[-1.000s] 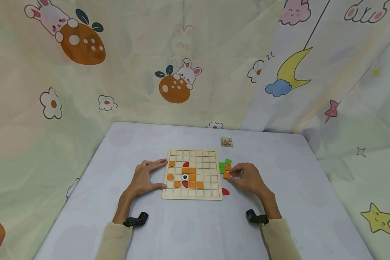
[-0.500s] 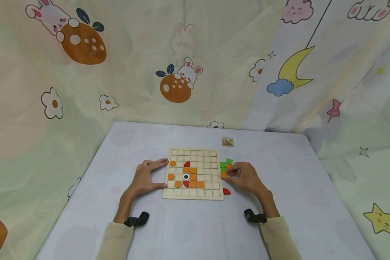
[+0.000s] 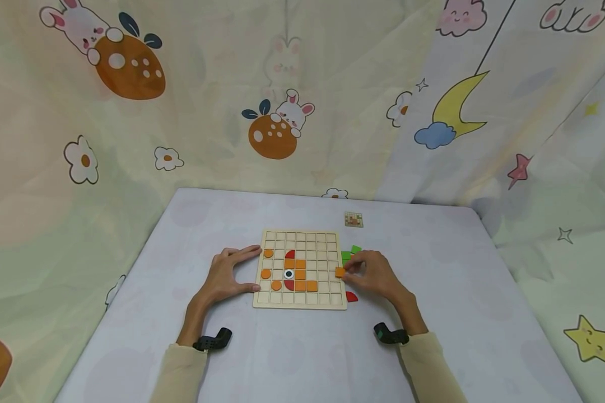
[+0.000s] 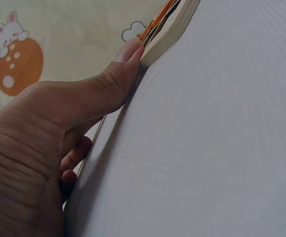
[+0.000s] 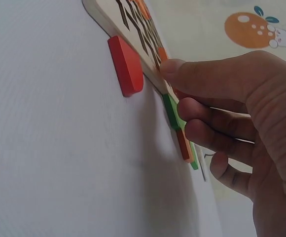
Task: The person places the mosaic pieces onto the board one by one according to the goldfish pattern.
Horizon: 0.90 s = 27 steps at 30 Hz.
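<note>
A wooden grid board lies mid-table. My left hand rests at its left edge, thumb and fingers spread apart; the thumb tip touches the rim in the left wrist view. My right hand pinches an orange square tile between thumb and fingers, over the board's right edge. On the grid are several orange squares, orange discs, two red quarter-round pieces and a white eye piece. Green tiles sit right of the board, partly hidden by my right hand.
Another red quarter-round piece lies by the board's lower right side. A small picture card is on the white-covered table behind the board. A printed curtain hangs beyond the table's back edge.
My right hand has moved left, bringing an orange square tile from the loose tiles beside the board to over its right edge. The left hand stays at the board's left side.
</note>
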{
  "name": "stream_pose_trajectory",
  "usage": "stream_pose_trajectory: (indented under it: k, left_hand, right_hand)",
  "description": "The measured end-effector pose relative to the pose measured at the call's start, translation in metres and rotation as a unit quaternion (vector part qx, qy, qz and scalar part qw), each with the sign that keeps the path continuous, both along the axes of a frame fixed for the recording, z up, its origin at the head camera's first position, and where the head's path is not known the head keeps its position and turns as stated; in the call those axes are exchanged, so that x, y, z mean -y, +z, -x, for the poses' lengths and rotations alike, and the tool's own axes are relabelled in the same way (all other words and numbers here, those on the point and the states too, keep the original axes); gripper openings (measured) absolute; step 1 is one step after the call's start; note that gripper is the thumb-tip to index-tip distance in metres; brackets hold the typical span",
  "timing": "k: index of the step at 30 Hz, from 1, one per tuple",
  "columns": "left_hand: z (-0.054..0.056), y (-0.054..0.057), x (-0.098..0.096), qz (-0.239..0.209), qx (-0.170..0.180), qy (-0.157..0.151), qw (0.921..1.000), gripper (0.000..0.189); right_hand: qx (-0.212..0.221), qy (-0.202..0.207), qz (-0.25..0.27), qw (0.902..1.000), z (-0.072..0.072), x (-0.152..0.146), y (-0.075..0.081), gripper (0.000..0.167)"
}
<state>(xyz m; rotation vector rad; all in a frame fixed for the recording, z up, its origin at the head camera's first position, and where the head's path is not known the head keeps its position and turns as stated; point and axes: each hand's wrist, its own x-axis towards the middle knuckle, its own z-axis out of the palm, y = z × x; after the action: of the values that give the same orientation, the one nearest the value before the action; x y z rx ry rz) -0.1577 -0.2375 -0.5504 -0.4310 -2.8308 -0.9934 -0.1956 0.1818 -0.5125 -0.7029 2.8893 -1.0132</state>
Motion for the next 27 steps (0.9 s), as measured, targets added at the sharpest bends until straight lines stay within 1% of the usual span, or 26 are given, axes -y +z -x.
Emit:
stream_pose_trajectory:
  k: [4,10,16,21,27]
  left_hand:
    - [0.000,0.000,0.000,-0.003,0.000,-0.001,1.0000,0.100]
    - [0.001,0.000,0.000,0.000,0.004,0.001,1.0000,0.100]
    - [0.000,0.001,0.000,0.001,0.007,0.003,1.0000,0.099]
    - [0.000,0.001,0.000,-0.001,0.004,0.003,1.0000,0.099]
    - [0.000,0.000,0.000,0.003,0.003,0.004,1.0000,0.099]
  right_hand:
    - [0.006,0.006,0.002,1.0000,0.001,0.004,0.001,0.020]
    - [0.008,0.025,0.015,0.9995,0.000,0.008,0.003,0.019]
    - [0.020,0.027,0.011,0.9994,-0.001,0.015,0.004,0.019]
    - [0.014,0.036,0.017,0.9991,-0.001,0.018,0.005,0.018]
    - [0.020,0.053,0.029,0.9980,0.000,0.022,0.003,0.017]
